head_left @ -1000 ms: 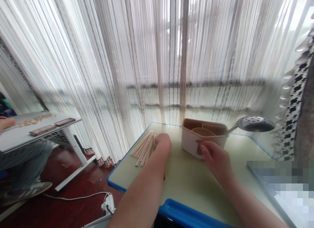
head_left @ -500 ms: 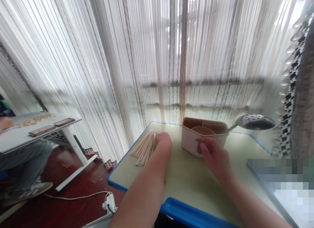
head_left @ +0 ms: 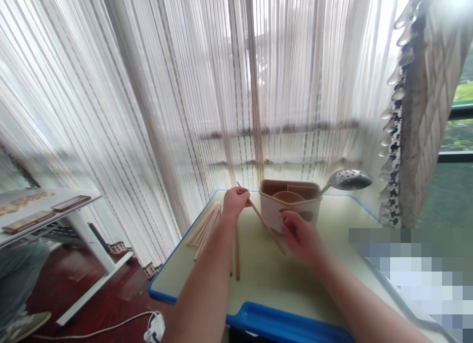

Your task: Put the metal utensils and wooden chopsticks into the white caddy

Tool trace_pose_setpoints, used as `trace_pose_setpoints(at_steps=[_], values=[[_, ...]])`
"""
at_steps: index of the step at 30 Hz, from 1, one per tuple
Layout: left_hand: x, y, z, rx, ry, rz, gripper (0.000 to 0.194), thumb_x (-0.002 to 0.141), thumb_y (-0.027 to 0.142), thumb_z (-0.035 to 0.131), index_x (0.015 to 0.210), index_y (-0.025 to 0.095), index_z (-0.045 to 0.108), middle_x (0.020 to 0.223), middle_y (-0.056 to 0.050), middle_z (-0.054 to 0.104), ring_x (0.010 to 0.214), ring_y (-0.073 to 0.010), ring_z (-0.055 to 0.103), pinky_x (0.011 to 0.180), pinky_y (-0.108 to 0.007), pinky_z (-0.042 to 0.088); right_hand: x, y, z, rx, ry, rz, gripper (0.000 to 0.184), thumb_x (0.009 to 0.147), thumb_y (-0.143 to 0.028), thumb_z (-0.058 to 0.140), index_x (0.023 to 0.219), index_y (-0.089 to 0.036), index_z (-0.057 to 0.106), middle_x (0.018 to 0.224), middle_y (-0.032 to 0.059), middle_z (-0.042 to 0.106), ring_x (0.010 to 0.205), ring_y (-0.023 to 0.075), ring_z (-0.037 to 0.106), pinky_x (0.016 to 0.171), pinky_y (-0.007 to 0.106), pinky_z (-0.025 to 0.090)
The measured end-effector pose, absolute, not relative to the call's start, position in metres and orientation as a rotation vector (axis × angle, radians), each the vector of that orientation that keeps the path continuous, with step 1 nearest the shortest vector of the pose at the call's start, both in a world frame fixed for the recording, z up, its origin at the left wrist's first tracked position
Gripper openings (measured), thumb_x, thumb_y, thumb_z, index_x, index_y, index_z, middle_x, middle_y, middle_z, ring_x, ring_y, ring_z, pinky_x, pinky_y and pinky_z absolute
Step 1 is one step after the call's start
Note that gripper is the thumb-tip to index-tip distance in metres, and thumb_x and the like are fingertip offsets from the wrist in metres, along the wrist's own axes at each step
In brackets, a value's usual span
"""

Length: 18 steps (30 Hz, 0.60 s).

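Note:
My left hand is closed on a wooden chopstick and holds it tilted above the table, its lower end pointing toward my right hand. My right hand rests with curled fingers against the front of a beige divided utensil holder. A pile of several wooden chopsticks lies on the table to the left of my left hand. One more chopstick lies apart beside my left forearm.
A perforated metal ladle sticks out of the holder to the right. The pale green table has a blue edge. Striped sheer curtains hang behind. At left stands a white table with trays, and a person's leg and shoe below.
My left hand rose off the chopstick pile and now holds one chopstick up beside the holder. The view swung to the right. My right hand stayed at the holder's front.

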State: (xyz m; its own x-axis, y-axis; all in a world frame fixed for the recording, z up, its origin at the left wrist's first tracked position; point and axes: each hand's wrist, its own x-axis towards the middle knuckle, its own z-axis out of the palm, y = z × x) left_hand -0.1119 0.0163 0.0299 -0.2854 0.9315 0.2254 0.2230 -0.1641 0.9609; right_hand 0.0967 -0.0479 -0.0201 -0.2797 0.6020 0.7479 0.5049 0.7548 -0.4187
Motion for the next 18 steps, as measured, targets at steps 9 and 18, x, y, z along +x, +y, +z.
trace_pose_setpoints(at_steps=[9, 18], values=[[-0.102, 0.022, 0.031, 1.041, 0.962, 1.639, 0.024, 0.069, 0.007, 0.067, 0.092, 0.007, 0.059, 0.081, -0.007, 0.063, 0.069, -0.0135, 0.065, 0.076, -0.036, 0.057, 0.096, -0.055, -0.011, -0.731, -1.873, 0.032, 0.024, 0.083, -0.023, 0.051, 0.106, -0.021, 0.057, 0.089, 0.0056, 0.067, 0.072, 0.0149, 0.063, 0.066, 0.025, 0.050], [-0.101, 0.027, 0.025, 1.378, 1.209, 1.714, 0.028, 0.074, 0.014, 0.060, 0.102, 0.013, 0.063, 0.093, -0.007, 0.063, 0.080, -0.0136, 0.062, 0.079, -0.033, 0.053, 0.084, -0.056, -0.015, -0.765, -1.716, 0.178, 0.015, 0.084, -0.026, 0.050, 0.095, -0.021, 0.060, 0.090, 0.0063, 0.066, 0.078, 0.0163, 0.064, 0.070, 0.027, 0.052]])
